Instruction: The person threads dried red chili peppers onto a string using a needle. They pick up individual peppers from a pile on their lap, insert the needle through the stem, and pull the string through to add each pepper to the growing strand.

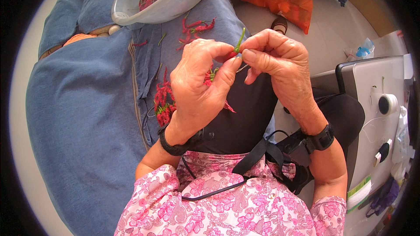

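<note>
My left hand (203, 78) pinches a red chili pepper (232, 54) between thumb and index finger, its green stem pointing up. Touching that stem's base from the other side, my right hand (275, 55) has thumb and index finger nearly together; whether they hold a needle or thread cannot be told. A short piece of whitish thread (242, 68) shows just below the fingertips. Under and behind my left hand hang red chilies with green stems, partly hidden. A bunch of strung red chilies (164, 100) lies on the blue sofa cover left of my left hand.
Loose dried chilies (193, 31) lie on the blue cover (82, 105) beyond my hands. A translucent plastic basin (164, 9) of red chilies stands at the top. An orange bag (285, 0) is on the floor. At right, a light-topped table (367, 82) bears a thread spool (388, 104).
</note>
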Tool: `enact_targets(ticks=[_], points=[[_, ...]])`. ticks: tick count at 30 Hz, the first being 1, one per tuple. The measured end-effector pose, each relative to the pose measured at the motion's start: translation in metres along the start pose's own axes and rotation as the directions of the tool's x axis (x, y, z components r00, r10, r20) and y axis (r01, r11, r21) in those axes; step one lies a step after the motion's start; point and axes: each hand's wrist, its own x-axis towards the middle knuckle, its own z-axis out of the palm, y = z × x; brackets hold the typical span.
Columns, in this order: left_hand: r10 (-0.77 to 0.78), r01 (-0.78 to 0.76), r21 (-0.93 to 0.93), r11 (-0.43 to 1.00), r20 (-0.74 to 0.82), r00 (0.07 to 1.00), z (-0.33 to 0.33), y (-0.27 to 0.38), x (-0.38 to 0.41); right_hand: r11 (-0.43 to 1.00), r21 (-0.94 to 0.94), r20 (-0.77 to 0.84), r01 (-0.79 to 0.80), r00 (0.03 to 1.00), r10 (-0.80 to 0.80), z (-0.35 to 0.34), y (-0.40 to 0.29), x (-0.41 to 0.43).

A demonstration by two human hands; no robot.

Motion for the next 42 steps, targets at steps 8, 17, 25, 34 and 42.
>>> enact_targets(ticks=[8,17,25,34,42], points=[[-0.348,0.344,-0.204,0.917,0.017,0.938,-0.002,0.005,-0.004,0.999,0.008,0.045,-0.04,0.998,0.04,-0.002,-0.003,0.0],[-0.55,0.526,-0.473,0.707,0.099,0.829,-0.008,0.005,-0.003,0.999,0.002,0.056,-0.052,0.997,0.051,0.001,-0.006,0.0],[-0.488,0.478,-0.283,0.832,0.04,0.872,-0.007,0.003,-0.005,0.997,-0.015,0.067,-0.071,0.995,0.072,-0.001,-0.003,0.0],[-0.025,0.025,-0.006,1.0,-0.018,1.0,-0.003,-0.008,-0.004,0.998,0.004,0.043,-0.06,0.997,0.059,-0.001,0.001,0.002],[0.122,-0.121,-0.02,0.993,0.066,0.99,0.001,-0.007,-0.001,0.999,0.045,0.059,-0.019,0.998,0.017,-0.004,0.006,0.004]])
